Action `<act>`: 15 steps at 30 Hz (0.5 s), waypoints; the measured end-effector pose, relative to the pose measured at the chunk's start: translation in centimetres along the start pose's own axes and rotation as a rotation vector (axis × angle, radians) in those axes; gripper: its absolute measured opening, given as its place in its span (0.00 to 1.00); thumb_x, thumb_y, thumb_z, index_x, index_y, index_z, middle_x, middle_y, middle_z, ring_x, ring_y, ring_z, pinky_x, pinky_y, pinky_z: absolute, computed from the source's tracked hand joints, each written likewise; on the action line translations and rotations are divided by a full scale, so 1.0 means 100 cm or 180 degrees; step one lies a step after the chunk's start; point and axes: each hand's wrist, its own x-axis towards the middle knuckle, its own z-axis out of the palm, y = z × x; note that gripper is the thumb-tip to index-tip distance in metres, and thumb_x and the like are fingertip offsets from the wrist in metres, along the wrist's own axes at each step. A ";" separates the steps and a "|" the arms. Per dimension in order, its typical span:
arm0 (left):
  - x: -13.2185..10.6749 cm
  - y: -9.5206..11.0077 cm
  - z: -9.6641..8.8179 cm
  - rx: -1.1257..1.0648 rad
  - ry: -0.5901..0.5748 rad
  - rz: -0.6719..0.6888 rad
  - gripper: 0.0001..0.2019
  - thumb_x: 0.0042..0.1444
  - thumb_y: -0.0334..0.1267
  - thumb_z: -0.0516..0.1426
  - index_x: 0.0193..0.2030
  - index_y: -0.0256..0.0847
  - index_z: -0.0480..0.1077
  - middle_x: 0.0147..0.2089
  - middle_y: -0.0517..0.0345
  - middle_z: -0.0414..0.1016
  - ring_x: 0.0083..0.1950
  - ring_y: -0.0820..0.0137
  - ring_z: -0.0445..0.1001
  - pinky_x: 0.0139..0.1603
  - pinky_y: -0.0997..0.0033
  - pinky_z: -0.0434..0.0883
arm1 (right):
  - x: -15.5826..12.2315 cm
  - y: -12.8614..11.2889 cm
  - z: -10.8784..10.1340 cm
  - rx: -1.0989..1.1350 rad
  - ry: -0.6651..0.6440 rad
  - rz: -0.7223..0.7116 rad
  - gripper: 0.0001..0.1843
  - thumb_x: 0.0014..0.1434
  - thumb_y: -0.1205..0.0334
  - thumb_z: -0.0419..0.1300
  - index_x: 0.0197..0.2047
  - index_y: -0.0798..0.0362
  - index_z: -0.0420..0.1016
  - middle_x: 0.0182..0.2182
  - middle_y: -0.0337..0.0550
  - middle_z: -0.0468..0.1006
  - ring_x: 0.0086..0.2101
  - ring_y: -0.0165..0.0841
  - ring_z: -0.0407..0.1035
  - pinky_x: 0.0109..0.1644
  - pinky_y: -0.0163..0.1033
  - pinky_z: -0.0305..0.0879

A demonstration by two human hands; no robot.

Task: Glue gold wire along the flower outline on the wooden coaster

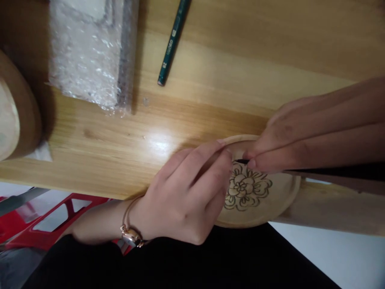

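Note:
A round, pale wooden plate (282, 196) with a raised rim lies at the front edge of the table, partly over a black-clothed lap. Dark lines form a layered flower (240, 184) on its face. My left hand (189, 192), with a watch on its wrist, is curled over the plate's left side and hides that part; its fingertips lie close to the tool's tip. My right hand (288, 140) pinches a thin dark pointed tool (241, 161), its tip at the flower's upper edge. Most of the tool is hidden by the fingers, so its exact kind is unclear.
A dark green 2B pencil (173, 44) lies on the wooden table (240, 52). Left of it is a bubble-wrapped package (90, 60). A round wooden object (27, 112) stands at the left edge. A red plastic stool or chair (60, 216) shows below the table.

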 end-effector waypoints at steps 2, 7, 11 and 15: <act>0.000 0.000 0.000 0.0013 -0.0012 0.0017 0.11 0.59 0.31 0.56 0.48 0.30 0.72 0.51 0.52 0.77 0.57 0.63 0.73 0.54 0.66 0.77 | -0.003 0.014 -0.021 -0.0094 -0.1470 -0.0768 0.20 0.68 0.46 0.42 0.40 0.32 0.76 0.38 0.15 0.80 0.38 0.17 0.76 0.38 0.22 0.72; -0.001 0.002 0.004 -0.0079 0.0075 -0.0124 0.10 0.58 0.32 0.59 0.46 0.31 0.72 0.49 0.51 0.78 0.56 0.63 0.74 0.56 0.67 0.76 | -0.011 0.020 -0.036 -0.0290 -0.1174 -0.0935 0.18 0.70 0.52 0.43 0.50 0.37 0.73 0.47 0.19 0.78 0.47 0.21 0.74 0.39 0.28 0.75; -0.001 0.001 0.007 -0.0098 0.0174 -0.0172 0.09 0.57 0.33 0.61 0.44 0.34 0.72 0.47 0.52 0.78 0.55 0.64 0.74 0.57 0.67 0.76 | -0.010 0.004 -0.035 -0.0299 -0.1233 -0.0584 0.14 0.68 0.52 0.49 0.46 0.39 0.76 0.44 0.22 0.80 0.43 0.23 0.76 0.37 0.30 0.76; 0.000 -0.003 0.007 0.0047 0.0151 0.0123 0.09 0.58 0.36 0.61 0.44 0.34 0.73 0.46 0.51 0.78 0.53 0.61 0.75 0.55 0.63 0.76 | -0.021 -0.006 -0.030 -0.0109 -0.0735 -0.0135 0.10 0.64 0.55 0.56 0.43 0.44 0.78 0.42 0.29 0.82 0.42 0.26 0.77 0.43 0.31 0.75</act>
